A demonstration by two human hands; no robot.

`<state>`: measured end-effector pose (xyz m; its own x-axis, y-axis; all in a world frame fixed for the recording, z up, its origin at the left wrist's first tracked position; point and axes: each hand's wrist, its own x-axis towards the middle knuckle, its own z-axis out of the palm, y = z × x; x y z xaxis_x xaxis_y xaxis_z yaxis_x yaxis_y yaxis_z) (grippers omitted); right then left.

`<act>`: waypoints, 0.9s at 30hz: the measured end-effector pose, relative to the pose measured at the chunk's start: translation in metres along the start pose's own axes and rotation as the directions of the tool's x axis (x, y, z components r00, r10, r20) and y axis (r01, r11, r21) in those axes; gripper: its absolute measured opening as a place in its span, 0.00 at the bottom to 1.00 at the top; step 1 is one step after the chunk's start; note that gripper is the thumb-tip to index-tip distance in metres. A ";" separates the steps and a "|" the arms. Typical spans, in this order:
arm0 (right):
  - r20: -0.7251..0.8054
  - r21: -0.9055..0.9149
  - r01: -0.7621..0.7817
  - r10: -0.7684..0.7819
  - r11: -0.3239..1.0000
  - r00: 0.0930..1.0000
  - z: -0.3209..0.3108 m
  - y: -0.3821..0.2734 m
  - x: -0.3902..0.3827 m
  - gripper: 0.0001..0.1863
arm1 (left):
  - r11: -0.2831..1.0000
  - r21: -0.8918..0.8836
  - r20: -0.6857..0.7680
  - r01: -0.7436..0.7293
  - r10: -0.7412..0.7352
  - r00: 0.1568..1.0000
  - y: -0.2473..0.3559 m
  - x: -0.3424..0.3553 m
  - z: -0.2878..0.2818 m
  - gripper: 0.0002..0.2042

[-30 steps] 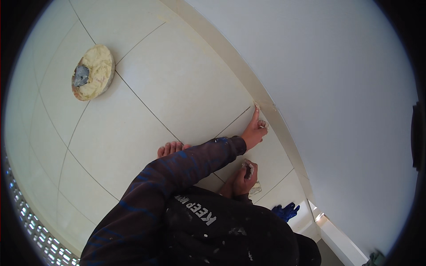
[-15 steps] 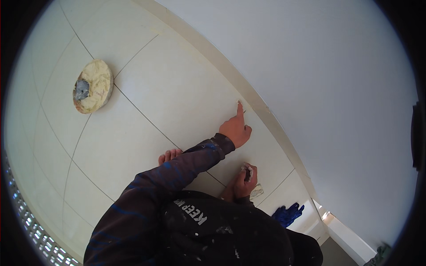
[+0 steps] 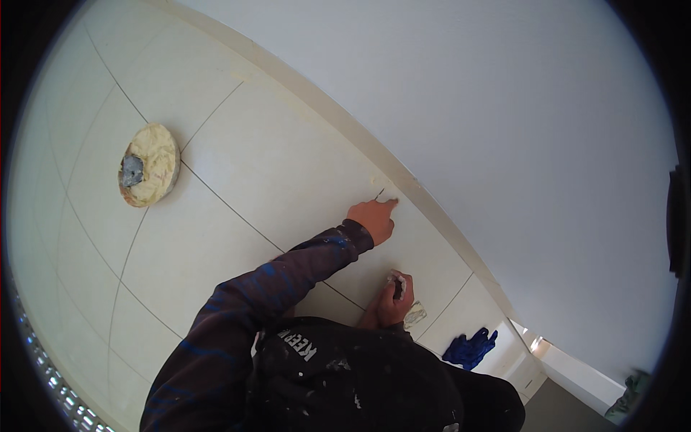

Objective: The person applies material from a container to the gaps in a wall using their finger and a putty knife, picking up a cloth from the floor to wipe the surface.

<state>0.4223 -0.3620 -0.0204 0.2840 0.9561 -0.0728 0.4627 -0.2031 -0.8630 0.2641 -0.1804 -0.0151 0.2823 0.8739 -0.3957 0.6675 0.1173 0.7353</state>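
My left hand (image 3: 371, 219), at the end of a dark sleeve, has its index finger stretched to the tiled floor (image 3: 223, 144), just short of the skirting (image 3: 403, 183), beside a short dark joint line; it holds nothing. Lower down, my right hand (image 3: 395, 302) is curled round something dark, smeared with pale paste, which I cannot make out. Just right of it lies a small paste-smeared flat piece (image 3: 415, 314). Off to the left, a round pan (image 3: 158, 180) of cream paste has a grey piece (image 3: 132, 170) in it.
A white wall (image 3: 540, 165) rises along the right. A crumpled blue glove or cloth (image 3: 468, 349) lies near the skirting at lower right, above a white step (image 3: 576, 374) and a green bundle (image 3: 630, 399). A perforated pattern curves along the lower left rim.
My left index finger has moved down along the skirting from where it was. The view has shifted, so pan and skirting sit lower; my toes are now mostly hidden by my arm.
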 end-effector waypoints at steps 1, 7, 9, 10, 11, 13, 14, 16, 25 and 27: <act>0.005 0.014 -0.015 0.015 1.000 1.000 -0.001 0.001 0.000 0.12 | 0.994 0.045 -0.003 -0.095 0.095 0.995 -0.004 -0.004 -0.002 0.34; -0.003 0.021 -0.010 0.010 1.000 1.000 0.000 0.006 0.001 0.12 | 0.911 0.367 -0.320 -0.187 0.313 0.894 -0.023 -0.001 -0.021 0.27; 0.013 0.040 0.005 -0.006 0.999 1.000 0.001 0.005 0.000 0.13 | 0.891 0.441 -0.322 -0.110 0.272 0.907 -0.032 0.003 -0.022 0.27; 0.019 0.038 0.009 -0.010 0.999 1.000 0.000 0.004 0.000 0.13 | 0.890 0.443 -0.319 -0.111 0.272 0.908 -0.033 0.003 -0.019 0.27; 0.024 0.037 0.010 -0.011 0.999 1.000 0.000 0.004 -0.001 0.13 | 0.880 0.441 -0.311 -0.177 0.334 0.890 -0.032 0.001 -0.014 0.27; 0.010 0.033 0.004 -0.004 0.999 1.000 -0.001 0.003 -0.001 0.13 | 0.865 0.440 -0.299 -0.242 0.396 0.868 -0.026 -0.002 -0.002 0.26; -0.003 0.025 0.007 -0.007 1.000 1.000 -0.001 0.002 0.001 0.12 | 0.851 0.438 -0.274 -0.291 0.434 0.858 -0.021 -0.002 0.004 0.25; 0.004 0.012 0.013 -0.013 1.000 1.000 0.002 0.001 0.000 0.12 | 0.833 0.437 -0.245 -0.338 0.472 0.847 -0.016 -0.004 0.017 0.25; -0.226 -0.250 -0.086 0.028 0.964 0.974 -0.034 -0.002 -0.027 0.13 | 0.965 0.260 -0.459 -0.043 0.163 0.874 -0.024 -0.013 -0.004 0.31; -0.296 -0.438 -0.100 -0.038 0.894 0.955 -0.051 0.003 -0.042 0.15 | 0.952 0.303 -0.456 -0.040 0.181 0.871 -0.033 -0.006 -0.004 0.32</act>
<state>0.4543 -0.4136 0.0058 0.5017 0.8578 0.1114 0.7526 -0.3693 -0.5452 0.2374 -0.1872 -0.0351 0.0527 0.9978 0.0393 0.8330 -0.0657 0.5494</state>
